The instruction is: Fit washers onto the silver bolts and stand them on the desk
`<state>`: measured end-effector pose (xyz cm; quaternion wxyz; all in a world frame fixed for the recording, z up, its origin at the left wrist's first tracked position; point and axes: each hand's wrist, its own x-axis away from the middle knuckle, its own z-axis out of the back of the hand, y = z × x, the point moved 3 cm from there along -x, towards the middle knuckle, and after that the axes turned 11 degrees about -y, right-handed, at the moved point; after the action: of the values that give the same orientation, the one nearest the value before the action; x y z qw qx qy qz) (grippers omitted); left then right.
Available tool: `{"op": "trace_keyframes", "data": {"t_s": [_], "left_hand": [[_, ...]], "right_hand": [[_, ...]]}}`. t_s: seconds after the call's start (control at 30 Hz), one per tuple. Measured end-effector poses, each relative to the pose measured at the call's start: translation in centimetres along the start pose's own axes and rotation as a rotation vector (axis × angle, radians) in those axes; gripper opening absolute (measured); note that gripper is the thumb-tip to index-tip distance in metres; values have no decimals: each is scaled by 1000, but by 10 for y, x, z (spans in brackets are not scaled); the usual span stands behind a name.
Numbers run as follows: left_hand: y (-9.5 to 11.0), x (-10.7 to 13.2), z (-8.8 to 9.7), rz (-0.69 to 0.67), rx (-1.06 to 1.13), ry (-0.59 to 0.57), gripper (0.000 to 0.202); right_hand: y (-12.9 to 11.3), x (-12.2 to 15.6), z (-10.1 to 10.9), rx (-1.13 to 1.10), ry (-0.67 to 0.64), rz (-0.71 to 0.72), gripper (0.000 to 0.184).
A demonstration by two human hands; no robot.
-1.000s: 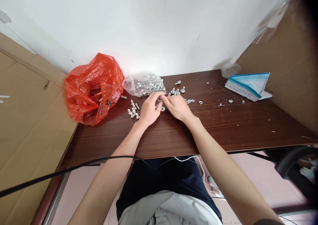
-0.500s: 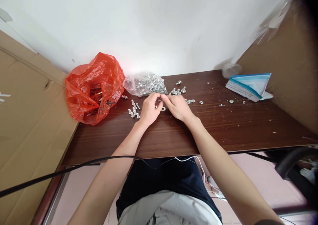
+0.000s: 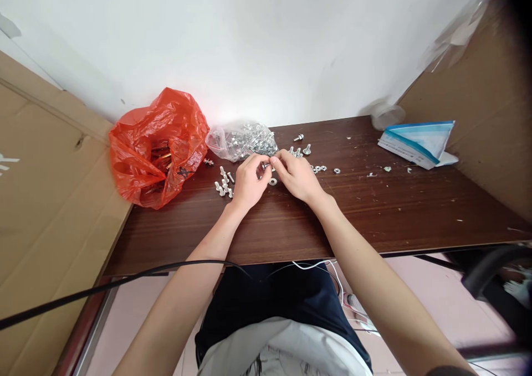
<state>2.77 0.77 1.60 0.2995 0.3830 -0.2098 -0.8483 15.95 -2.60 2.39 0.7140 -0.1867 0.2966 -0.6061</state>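
My left hand is closed, its thumb and forefinger pinching a small metal bolt. The fingertips of my right hand meet it at the bolt's right end, pressed together; whatever small part they grip is hidden. Just below the fingertips a flat washer lies on the table. Left of my left hand stands a group of silver bolts. Beyond my right hand are more bolts with washers on them, and beside it several nuts lie in a row.
A clear bag of small metal hardware rests against the wall behind my hands. To its left sits an open red plastic bag. At the right are a blue-and-white packet and a clear round container. Cardboard borders the brown table.
Both hands stay almost in place. My right fingers have shifted slightly and spread a little over the bolt's end; more of the metal shows between my hands.
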Motion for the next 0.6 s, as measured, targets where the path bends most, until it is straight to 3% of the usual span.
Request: {"op": "trace_keyframes", "data": {"t_s": [0.37, 0.6], "left_hand": [[0, 1, 2, 18, -54, 17, 11], [1, 0, 0, -19, -48, -4, 14]], "right_hand": [[2, -2, -4, 40, -31, 22, 26], [5, -3, -4, 121, -30, -19, 37]]}}
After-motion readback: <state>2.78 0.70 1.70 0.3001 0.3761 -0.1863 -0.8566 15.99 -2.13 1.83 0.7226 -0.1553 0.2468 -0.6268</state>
